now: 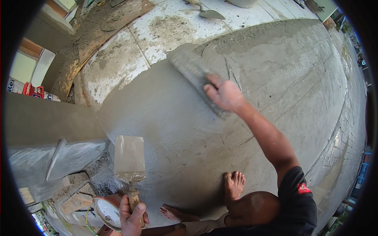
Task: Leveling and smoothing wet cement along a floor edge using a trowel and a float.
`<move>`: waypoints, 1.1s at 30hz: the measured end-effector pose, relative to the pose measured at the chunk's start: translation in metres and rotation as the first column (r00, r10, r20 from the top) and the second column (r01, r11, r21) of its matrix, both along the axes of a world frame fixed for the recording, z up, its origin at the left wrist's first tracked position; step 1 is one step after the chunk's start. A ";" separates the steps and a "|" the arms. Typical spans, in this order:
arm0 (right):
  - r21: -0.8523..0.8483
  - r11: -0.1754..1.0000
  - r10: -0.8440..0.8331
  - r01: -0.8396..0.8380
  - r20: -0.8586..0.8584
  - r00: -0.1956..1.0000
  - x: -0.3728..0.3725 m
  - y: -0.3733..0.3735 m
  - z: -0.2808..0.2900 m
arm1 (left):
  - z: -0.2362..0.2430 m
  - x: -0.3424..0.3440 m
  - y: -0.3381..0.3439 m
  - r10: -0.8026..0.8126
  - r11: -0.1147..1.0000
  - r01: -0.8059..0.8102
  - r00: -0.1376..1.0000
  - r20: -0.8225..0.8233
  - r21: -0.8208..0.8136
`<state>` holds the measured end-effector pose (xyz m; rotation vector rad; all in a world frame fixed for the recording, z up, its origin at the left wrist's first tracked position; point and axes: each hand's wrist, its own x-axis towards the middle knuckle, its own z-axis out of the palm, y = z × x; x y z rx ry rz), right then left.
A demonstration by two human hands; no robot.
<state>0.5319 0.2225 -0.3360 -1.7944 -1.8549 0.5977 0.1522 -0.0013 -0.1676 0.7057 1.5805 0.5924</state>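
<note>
My right hand (226, 95) is closed on a long finishing trowel (188, 74), smeared by motion. Its flat blade lies on wet grey cement (177, 126), near the ragged edge where white tiles begin. At the lower left, my left hand (134, 216) grips the wooden handle of a square-bladed trowel (129, 157). That blade is coated in grey cement and points away from me, held above the surface. A tub (107, 212) with a pale round face or opening stands beside my left hand, partly hidden by it.
White tiles (118, 67) spattered with cement border the far side. A pointed trowel (212, 14) lies there near a bucket (242, 3). Left are a dirty board (106, 29), a low wall (51, 122) and paint containers (33, 90). Broken blocks (76, 200) sit lower left. My bare feet (235, 185) are on the cement.
</note>
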 end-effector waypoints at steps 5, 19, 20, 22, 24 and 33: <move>-0.199 0.968 0.178 -0.151 0.127 0.976 -0.064 0.017 0.016 | 0.004 0.009 -0.004 -0.016 0.999 0.016 1.000 0.011 0.041; 0.073 0.972 -0.222 0.224 -0.038 0.974 0.104 0.050 -0.007 | 0.002 0.020 0.006 -0.001 1.000 0.002 0.999 -0.033 0.018; 0.087 0.972 -0.216 0.219 -0.047 0.975 0.095 0.048 -0.011 | 0.002 0.023 0.008 -0.022 1.000 0.023 0.999 -0.042 0.008; 0.032 0.998 -0.056 0.059 -0.099 0.993 0.070 0.054 -0.017 | 0.002 0.028 0.010 -0.040 0.999 0.040 0.998 -0.050 -0.004; 0.019 0.999 -0.041 0.042 -0.068 0.997 0.046 0.069 -0.023 | 0.003 0.033 0.012 -0.065 0.997 0.062 0.996 -0.063 -0.037; 0.007 0.945 -0.328 0.328 0.051 0.943 0.097 0.106 -0.010 | 0.006 0.034 0.013 -0.081 0.997 0.081 0.996 -0.023 0.000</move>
